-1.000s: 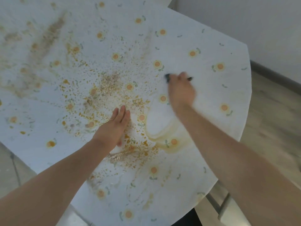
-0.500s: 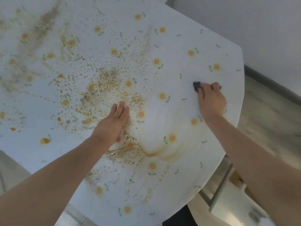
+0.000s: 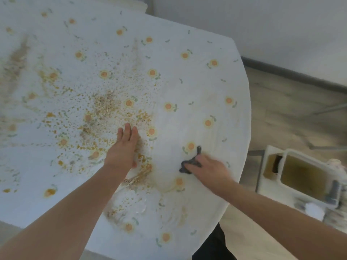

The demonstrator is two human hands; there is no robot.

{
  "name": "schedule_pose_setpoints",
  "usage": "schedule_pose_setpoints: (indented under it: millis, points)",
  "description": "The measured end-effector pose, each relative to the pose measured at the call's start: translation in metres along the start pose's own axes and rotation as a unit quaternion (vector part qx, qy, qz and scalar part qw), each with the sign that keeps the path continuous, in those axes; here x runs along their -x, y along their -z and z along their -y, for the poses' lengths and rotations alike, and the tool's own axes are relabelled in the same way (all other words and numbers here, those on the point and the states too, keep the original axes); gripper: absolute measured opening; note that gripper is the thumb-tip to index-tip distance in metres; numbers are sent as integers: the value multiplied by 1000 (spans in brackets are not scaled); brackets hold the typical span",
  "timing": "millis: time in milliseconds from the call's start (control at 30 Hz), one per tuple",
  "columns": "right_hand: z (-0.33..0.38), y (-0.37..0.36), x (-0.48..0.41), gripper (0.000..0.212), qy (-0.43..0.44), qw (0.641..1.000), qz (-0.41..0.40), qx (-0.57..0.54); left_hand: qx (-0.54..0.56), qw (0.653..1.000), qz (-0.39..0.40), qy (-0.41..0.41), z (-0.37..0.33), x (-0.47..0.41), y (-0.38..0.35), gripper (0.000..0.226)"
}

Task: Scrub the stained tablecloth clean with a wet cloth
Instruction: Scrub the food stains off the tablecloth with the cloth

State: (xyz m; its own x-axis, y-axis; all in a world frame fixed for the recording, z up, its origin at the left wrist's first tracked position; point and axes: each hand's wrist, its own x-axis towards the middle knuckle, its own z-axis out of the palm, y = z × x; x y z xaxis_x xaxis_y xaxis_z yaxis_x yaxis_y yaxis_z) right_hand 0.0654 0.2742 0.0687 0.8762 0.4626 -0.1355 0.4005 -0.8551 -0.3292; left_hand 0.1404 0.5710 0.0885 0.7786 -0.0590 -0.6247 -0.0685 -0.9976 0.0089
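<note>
Grey cloth [image 3: 188, 164] back from tablecloth [image 3: 216, 87] edge

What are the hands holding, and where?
The right hand grips the dark cloth by its bunched right part; the left hand lies flat on the tablecloth, holding nothing.

The tablecloth [image 3: 206, 81] lies flat, open to a sweep along its far and right stretches. The left hand [image 3: 123, 149] presses flat among the stains. A strip of bare cloth separates it from the right hand [image 3: 208, 169], which holds a grey cloth [image 3: 189, 163]. Beside the table's right edge, lower down, stands a white tub [image 3: 281, 166] of murky water.
</note>
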Motion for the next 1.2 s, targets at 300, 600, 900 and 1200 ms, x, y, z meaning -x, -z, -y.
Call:
schedule_pose_setpoints:
  millis: [300,600,900,1200]
  points:
    - [-4,-2,-85,22,-353,915,-196,-1,-6,1000,-17,-7,-1,-3,-1,130]
    - [85,-39,63,24,-5,993,95,-73,-28,999,-25,-20,2,-5,-3,132]
    - [7,0,-61,28,-411,884,-222,-22,-16,1000,-24,-2,-1,-7,-3,132]
    - [154,-77,70,37,-41,996,-24,-72,-12,995,-78,-60,-9,18,-15,77]
